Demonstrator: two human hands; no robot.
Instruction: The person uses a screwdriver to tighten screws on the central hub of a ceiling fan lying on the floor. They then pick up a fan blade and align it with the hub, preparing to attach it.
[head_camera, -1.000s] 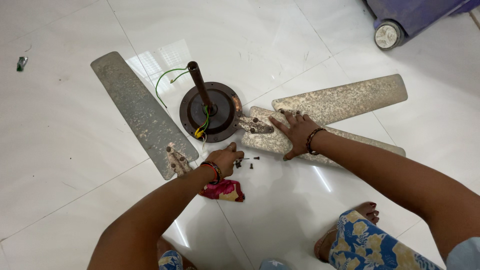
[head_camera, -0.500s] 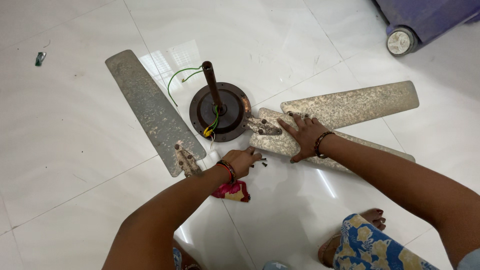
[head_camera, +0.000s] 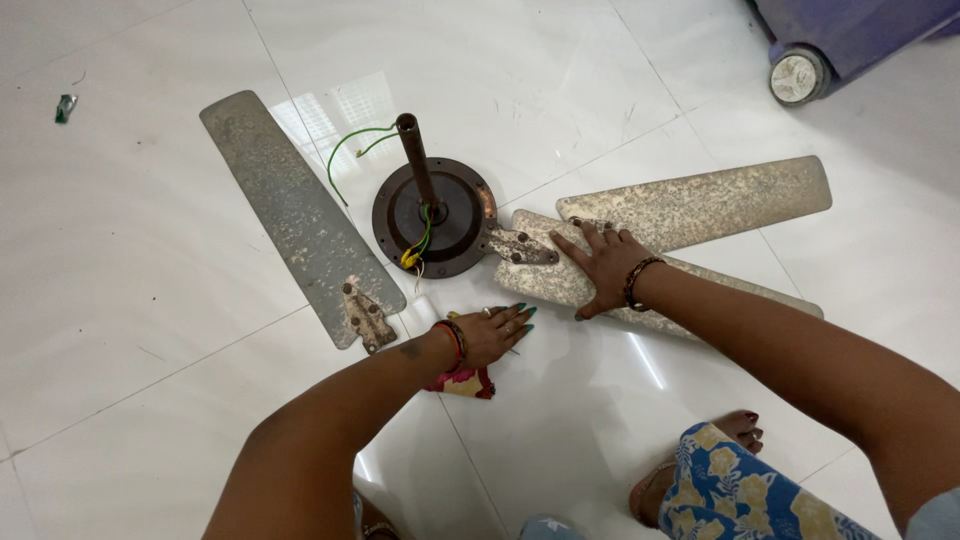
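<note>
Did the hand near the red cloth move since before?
Yes. The left hand slid right along the floor, away from the loose grey blade's bracket and past the red cloth; its fingers now point towards the blade under the right hand.

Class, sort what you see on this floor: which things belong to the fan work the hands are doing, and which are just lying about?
In the work:
fan motor
blade under the right hand
loose grey blade
second speckled blade
left hand

Lying about:
red cloth
green scrap
wheeled purple bin
</note>
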